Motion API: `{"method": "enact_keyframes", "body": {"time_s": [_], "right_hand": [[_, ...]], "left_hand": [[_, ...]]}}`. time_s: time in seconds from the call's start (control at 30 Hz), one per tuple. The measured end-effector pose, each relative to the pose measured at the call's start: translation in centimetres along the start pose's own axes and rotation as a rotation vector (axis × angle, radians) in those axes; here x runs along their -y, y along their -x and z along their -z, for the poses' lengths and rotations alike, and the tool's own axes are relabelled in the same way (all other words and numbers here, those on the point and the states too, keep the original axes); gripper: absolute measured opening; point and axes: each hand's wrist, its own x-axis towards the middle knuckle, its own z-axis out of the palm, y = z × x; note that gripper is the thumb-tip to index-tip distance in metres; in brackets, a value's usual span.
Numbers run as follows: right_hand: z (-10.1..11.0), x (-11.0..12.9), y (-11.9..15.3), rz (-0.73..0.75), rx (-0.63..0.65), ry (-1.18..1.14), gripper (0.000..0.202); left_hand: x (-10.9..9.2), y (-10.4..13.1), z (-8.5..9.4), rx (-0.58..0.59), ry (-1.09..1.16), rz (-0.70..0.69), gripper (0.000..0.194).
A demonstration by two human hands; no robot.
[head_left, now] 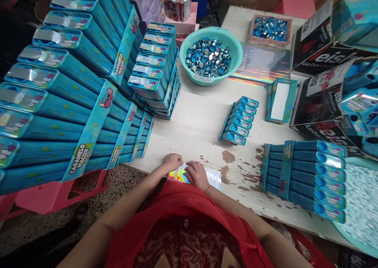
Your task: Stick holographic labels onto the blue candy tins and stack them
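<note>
At the table's near edge, a shiny rainbow-reflecting sticker sheet [177,175] lies in front of my body, with pale strips [214,177] at its right end. My left hand [173,162] is closed at the sheet's upper left edge, fingertips pinched together. My right hand [197,175] bends over the middle of the sheet, its fingers curled onto it and covering part of it. Beyond my hands stands a small tray of blue tins [239,120], each showing a round blue opening on top.
Stacked trays of blue tins [88,142] rise at left, with a smaller stack [153,71] beside them. A turquoise basin [211,80] holds many caps; a pink box [270,43] holds more. At right are a blue tray [282,100], tins [304,173], cartons [319,98] and a tub of pale pieces [362,201].
</note>
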Motion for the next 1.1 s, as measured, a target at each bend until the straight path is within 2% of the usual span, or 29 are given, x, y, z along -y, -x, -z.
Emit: {"method": "enact_keyframes", "body": {"time_s": [0.13,0.27,0.33,0.4,0.47,0.53,0.6,0.67,0.87,1.0,1.1], "right_hand": [[1.3,0.5,-1.2,-0.119,0.054,-0.146,0.01],[5.1,0.9,-2.1,-0.36,-0.013,-0.495,0.01],[7.3,1.0,-2.3,-0.482,-0.076,-0.663,0.013],[9.2,0.9,-2.5,-0.552,-0.137,-0.787,0.018],[10.5,0.6,-2.6,-0.589,-0.208,-0.88,0.022],[11.5,0.2,-2.7,-0.613,-0.284,-0.96,0.025],[12.1,-0.4,-2.7,-0.644,-0.37,-1.013,0.028],[12.5,-1.1,-2.8,-0.693,-0.486,-1.005,0.029],[13.8,-3.9,-3.5,-0.857,-0.869,-0.742,0.03],[14.5,-5.9,-4.4,-0.897,-0.989,-0.589,0.028],[14.5,-7.1,-4.8,-0.929,-1.019,-0.55,0.026]], "left_hand": [[0.1,-0.1,-0.2,-0.006,-0.001,-0.004,0.02],[0.2,0.3,-0.3,-0.005,0.0,0.002,0.021],[-0.1,0.8,-0.1,-0.06,0.019,-0.001,0.022],[-0.9,1.3,0.5,-0.194,0.147,-0.074,0.026],[-2.2,1.5,1.1,-0.237,0.433,-0.249,0.033],[-3.9,1.3,1.7,-0.077,0.729,-0.416,0.037],[-5.7,0.7,2.1,0.113,0.886,-0.443,0.036],[-7.4,-0.3,2.6,0.173,0.908,-0.395,0.03],[-12.3,-3.5,5.7,0.084,0.667,-0.509,0.021],[-14.9,-5.2,7.7,0.138,0.685,-0.471,0.025],[-15.7,-6.5,8.2,0.112,0.636,-0.493,0.016]]}}
